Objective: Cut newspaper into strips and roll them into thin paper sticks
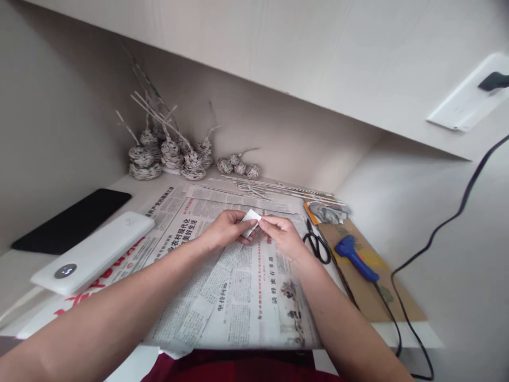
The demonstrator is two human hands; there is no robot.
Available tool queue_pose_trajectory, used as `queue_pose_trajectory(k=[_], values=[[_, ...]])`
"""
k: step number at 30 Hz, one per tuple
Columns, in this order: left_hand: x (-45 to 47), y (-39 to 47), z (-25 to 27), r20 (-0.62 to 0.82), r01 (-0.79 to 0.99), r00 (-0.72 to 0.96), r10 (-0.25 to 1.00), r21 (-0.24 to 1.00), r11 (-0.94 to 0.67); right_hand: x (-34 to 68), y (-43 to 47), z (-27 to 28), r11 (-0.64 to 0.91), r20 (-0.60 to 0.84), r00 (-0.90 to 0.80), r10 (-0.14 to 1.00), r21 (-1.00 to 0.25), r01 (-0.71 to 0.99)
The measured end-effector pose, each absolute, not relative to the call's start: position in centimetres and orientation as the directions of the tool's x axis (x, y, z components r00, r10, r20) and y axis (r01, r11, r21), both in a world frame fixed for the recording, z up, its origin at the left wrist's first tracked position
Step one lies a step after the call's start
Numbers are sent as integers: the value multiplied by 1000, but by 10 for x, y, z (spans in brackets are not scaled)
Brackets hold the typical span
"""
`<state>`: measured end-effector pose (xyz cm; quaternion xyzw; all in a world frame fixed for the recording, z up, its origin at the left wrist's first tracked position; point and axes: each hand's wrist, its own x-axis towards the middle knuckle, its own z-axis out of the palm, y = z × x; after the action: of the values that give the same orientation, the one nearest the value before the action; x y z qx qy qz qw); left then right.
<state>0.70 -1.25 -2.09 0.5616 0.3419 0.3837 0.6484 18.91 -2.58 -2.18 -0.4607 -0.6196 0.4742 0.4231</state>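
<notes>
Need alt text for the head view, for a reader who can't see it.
A person's left hand holds a small white piece, apparently paper, as the right hand pinches its corner, over newspaper sheets. At right are scissors, plus a blue glue gun on cardboard; at left, a white power bank. Behind, coiled gourd shapes stand near thin rods.

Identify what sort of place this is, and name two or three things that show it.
Probably a small craft corner, perhaps at home: woven gourd-shaped pieces stand at the back, newspaper is spread over the work surface, and a blue glue gun lies on cardboard.
</notes>
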Motion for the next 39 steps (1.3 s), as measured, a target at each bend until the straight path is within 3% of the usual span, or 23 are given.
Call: queue_pose_trajectory(k=[14,23,39], values=[[10,-15,-22,-38,-52,484,874,996,72,183,-28,-27,79,73,-117,991,-996,48],[9,-17,-18,-82,-93,477,875,985,143,184,-31,-19,50,45,-220,975,-999,17],[11,-18,-20,-23,-26,466,885,999,39,181,-31,-25,33,38,-158,987,-999,-30]])
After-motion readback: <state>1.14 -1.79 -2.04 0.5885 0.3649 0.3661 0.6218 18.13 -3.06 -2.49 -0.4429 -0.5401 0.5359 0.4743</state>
